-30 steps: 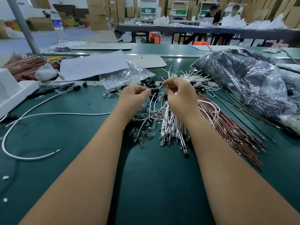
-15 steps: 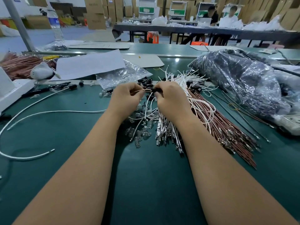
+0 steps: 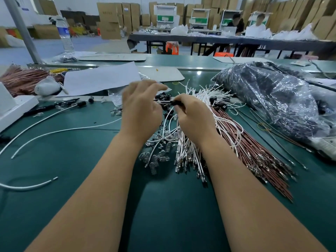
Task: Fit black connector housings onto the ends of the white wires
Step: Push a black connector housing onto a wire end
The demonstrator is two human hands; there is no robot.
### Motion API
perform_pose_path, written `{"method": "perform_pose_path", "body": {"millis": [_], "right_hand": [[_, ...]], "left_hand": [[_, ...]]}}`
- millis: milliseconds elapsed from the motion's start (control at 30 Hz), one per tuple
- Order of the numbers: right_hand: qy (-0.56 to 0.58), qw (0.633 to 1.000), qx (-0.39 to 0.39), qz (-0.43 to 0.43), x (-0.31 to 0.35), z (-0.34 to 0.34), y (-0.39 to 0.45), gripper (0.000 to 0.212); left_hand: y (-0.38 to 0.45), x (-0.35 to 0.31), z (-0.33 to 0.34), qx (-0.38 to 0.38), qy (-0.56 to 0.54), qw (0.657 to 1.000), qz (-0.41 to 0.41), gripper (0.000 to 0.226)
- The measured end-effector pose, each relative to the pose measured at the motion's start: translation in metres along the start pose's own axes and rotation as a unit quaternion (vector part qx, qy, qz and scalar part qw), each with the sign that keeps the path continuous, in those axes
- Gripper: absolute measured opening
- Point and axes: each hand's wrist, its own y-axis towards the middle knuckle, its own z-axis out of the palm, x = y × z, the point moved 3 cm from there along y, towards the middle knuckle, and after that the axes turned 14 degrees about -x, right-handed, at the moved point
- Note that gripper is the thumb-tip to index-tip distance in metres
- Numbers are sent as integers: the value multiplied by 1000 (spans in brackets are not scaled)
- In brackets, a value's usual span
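Note:
My right hand [image 3: 195, 117] pinches a black connector housing [image 3: 175, 102] between thumb and fingers, with a white wire trailing down from it. My left hand [image 3: 141, 108] is blurred; its fingers meet the thin wire end [image 3: 162, 102] just left of the housing. A bundle of white wires [image 3: 189, 153] with metal terminals lies under my right wrist. Loose black housings [image 3: 164, 97] are piled behind my hands.
Brown wires [image 3: 254, 151] fan out to the right, beside a large dark plastic bag [image 3: 272, 99]. Clear small bulbs [image 3: 154, 159] are scattered under my left wrist. Long white cables [image 3: 54, 132] cross the green mat [image 3: 172, 206] on the left; a white box [image 3: 14, 110] and paper [image 3: 101, 79] lie further left.
My left hand has lifted and its fingers have spread upward. My right hand has kept its pinch on the housing, and the two hands stay close together.

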Motion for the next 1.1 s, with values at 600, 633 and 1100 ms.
{"method": "perform_pose_path", "body": {"millis": [600, 633, 1100], "right_hand": [[-6, 999, 38, -23, 7, 0, -8, 21], [-4, 999, 34, -22, 7, -1, -8, 22], [123, 989, 2, 83, 0, -6, -7, 28]], "left_hand": [[-12, 6, 19, 195, -8, 981, -4, 42], [-13, 7, 19, 192, -8, 981, -10, 43], [-8, 8, 10, 83, -122, 983, -108, 17]]}}
